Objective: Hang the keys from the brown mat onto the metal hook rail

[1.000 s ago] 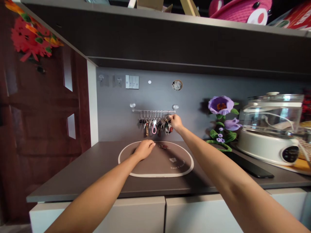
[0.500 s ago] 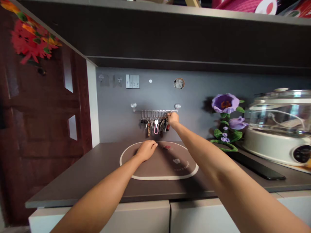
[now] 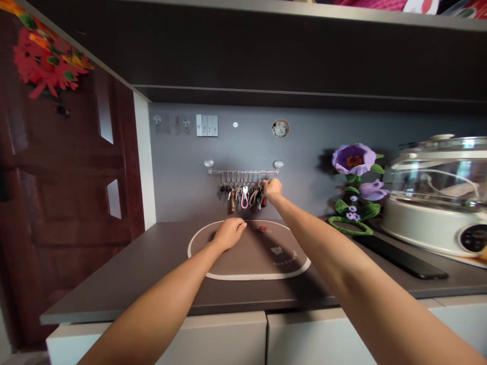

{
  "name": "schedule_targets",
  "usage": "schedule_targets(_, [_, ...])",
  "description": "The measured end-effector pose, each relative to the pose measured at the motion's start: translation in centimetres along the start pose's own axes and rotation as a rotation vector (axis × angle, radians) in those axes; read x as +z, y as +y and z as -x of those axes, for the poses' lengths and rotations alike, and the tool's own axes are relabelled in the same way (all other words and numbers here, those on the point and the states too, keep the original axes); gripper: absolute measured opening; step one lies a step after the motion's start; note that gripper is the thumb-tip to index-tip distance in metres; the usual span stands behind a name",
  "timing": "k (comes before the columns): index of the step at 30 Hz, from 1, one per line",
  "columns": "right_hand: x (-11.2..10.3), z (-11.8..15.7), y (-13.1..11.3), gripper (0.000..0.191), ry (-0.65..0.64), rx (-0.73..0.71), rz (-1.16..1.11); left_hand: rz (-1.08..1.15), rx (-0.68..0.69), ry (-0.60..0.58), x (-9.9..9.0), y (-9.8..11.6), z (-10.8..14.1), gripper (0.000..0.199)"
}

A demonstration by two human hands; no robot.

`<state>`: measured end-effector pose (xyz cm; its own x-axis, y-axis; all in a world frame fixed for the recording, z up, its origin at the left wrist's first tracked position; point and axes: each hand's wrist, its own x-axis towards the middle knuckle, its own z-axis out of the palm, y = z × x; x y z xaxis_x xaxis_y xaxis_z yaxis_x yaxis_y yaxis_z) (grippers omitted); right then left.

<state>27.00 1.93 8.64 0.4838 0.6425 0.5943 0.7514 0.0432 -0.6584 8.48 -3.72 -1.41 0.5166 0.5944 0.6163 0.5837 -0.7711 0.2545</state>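
My right hand (image 3: 273, 190) reaches up to the right end of a clear hook rail (image 3: 243, 172) on the grey back wall. Its fingers are closed on a key ring (image 3: 262, 184), with a small red item (image 3: 264, 201) hanging just below. Several other bunches of keys hang in a row along the rail, among them a pink loop strap (image 3: 244, 199) and a brown tag (image 3: 233, 200). My left hand (image 3: 230, 233) rests on the brown oval mat (image 3: 251, 263) below the keys, fingers curled in and nothing visible in them.
To the right stand a purple artificial flower (image 3: 353, 159) and a white appliance with a clear lid (image 3: 426, 218). A black phone (image 3: 403, 258) lies in front of them. A dark shelf (image 3: 266, 56) overhangs the counter (image 3: 125, 274). The dark red door (image 3: 68, 203) is at left.
My right hand has shifted very slightly right and down relative to the rail, and the nearby keys have swung a little. The left hand stays in place. The view tilts slightly.
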Motion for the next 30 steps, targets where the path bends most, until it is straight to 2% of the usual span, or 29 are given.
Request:
schedule_targets(10, [0.9,0.6,0.8,0.022,0.031,-0.053,-0.059,-0.021,0.012,0.0,0.3,-0.4,-0.1,0.03])
schedule_targets(15, [0.2,1.4,0.9,0.022,0.001,-0.06,-0.079,-0.029,0.021,0.004,0.3,-0.5,-0.1,0.029])
schedule_targets(24, [-1.0,4.1,1.5,0.022,0.071,-0.12,-0.174,-0.036,0.024,-0.002,0.1,-0.4,-0.1,0.027])
schedule_targets(27, [-1.0,5.8,2.1,0.018,0.029,-0.129,-0.218,-0.022,0.021,-0.019,0.2,-0.6,-0.1,0.026])
schedule_targets(30, [-0.9,8.0,2.9,0.014,-0.078,-0.152,-0.236,0.003,0.011,-0.026,0.3,-0.8,-0.1,0.025])
